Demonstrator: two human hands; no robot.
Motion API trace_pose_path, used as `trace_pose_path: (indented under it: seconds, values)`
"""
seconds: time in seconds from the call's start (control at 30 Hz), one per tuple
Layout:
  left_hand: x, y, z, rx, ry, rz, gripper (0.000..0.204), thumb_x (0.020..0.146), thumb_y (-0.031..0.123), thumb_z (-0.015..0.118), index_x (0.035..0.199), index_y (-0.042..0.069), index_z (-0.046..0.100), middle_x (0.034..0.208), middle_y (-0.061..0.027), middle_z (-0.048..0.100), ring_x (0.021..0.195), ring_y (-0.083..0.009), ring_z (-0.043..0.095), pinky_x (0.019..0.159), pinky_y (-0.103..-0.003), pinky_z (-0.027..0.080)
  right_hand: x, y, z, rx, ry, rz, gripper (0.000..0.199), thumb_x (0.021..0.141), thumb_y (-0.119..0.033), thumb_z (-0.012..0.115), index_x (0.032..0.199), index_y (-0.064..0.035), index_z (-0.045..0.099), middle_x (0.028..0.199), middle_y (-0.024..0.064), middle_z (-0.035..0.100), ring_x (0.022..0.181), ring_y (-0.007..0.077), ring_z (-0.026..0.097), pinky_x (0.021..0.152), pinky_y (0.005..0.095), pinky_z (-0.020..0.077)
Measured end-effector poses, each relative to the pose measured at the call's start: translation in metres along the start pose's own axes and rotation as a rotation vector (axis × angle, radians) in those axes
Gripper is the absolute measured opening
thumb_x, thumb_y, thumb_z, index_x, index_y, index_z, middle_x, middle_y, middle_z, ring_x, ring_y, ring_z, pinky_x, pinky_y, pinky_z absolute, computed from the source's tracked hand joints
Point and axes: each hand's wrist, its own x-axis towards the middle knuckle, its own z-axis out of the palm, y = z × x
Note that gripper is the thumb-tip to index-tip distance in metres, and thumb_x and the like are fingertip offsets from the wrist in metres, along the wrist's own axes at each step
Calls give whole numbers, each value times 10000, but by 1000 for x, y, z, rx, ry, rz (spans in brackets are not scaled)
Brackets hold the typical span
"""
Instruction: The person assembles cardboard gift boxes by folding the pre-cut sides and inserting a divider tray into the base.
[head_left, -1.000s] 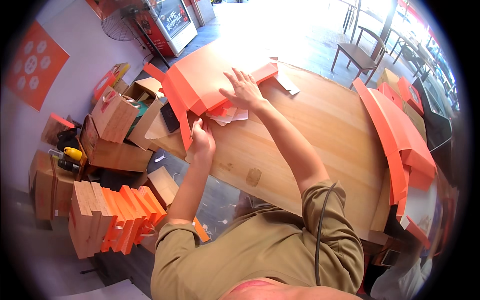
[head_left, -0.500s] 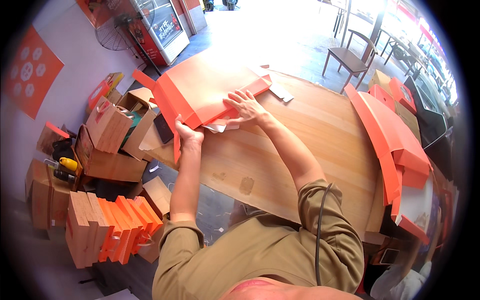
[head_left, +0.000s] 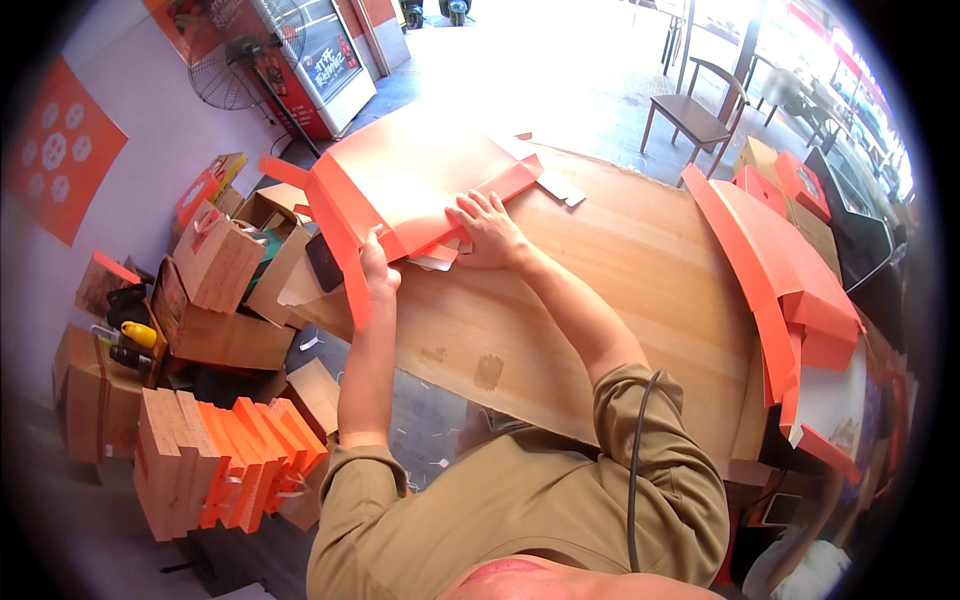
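An orange-red cardboard box (head_left: pixel 400 180), partly folded and with its pale top panel glaring in the light, lies at the far left of the table. My left hand (head_left: pixel 378 268) is closed on its near left corner, thumb up, beside a long side flap that hangs toward me. Along the near edge, my right hand (head_left: pixel 490 232) grips the folded side wall with its fingers over it; the thumb is mostly hidden. White inner flaps (head_left: pixel 432 263) stick out under this edge, between the hands.
The wood-grain tabletop (head_left: pixel 590 290) holds another orange-red folded box (head_left: pixel 765 260) at its right. A dark flat object (head_left: pixel 325 262) lies by the left hand. Cartons (head_left: pixel 225 325) and orange bags (head_left: pixel 245 460) crowd the left; a chair (head_left: pixel 695 115) stands beyond.
My left hand has shifted from beneath the corner to beside the flap, its thumb now raised. My right hand's fingers have drawn closer together on the near wall. The box has barely moved.
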Motion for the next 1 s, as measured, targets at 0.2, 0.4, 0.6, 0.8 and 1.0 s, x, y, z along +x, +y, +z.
trace_pose_path:
  seconds: [0.2, 0.4, 0.6, 0.8, 1.0]
  values:
    - [-3, 9, 9, -14, 32, -60, 393, 1017, 327, 592, 1311, 66, 580, 1190, -103, 693, 1103, -317, 689, 949, -538, 580, 1, 3, 5, -36, -7, -1, 997, 746, -460, 816, 1603, -134, 426, 1643, 196, 404, 1567, 408, 311, 1282, 617, 226]
    - [4, 13, -2, -141, -47, -185, 453, 996, 305, 530, 1364, 41, 527, 1319, -156, 635, 1183, -357, 651, 1000, -537, 547, 4, 0, 5, -26, -22, 6, 1015, 737, -496, 830, 1600, -141, 430, 1645, 199, 403, 1569, 404, 308, 1272, 632, 239]
    - [-36, 27, 36, -149, -93, -134, 454, 965, 290, 582, 1317, 4, 552, 1250, -178, 662, 1156, -367, 649, 994, -535, 542, -2, 7, 17, -59, 130, 15, 974, 734, -467, 843, 1572, -154, 457, 1595, 188, 454, 1530, 396, 366, 1246, 641, 268]
    - [-47, 42, 51, -117, -195, -13, 368, 979, 210, 578, 1239, -50, 566, 1184, -191, 675, 1091, -316, 673, 942, -463, 568, 11, 10, 20, -149, 402, 3, 658, 807, -199, 807, 1422, -153, 580, 1457, 104, 595, 1415, 326, 521, 1159, 562, 401]
    - [-45, 53, 59, -10, -302, 88, 353, 961, 206, 558, 1248, 0, 550, 1193, -135, 652, 1061, -248, 660, 894, -410, 565, 28, 21, -8, -103, 486, -103, 399, 840, -142, 767, 1224, -145, 657, 1258, 41, 717, 1206, 246, 679, 1005, 423, 534]
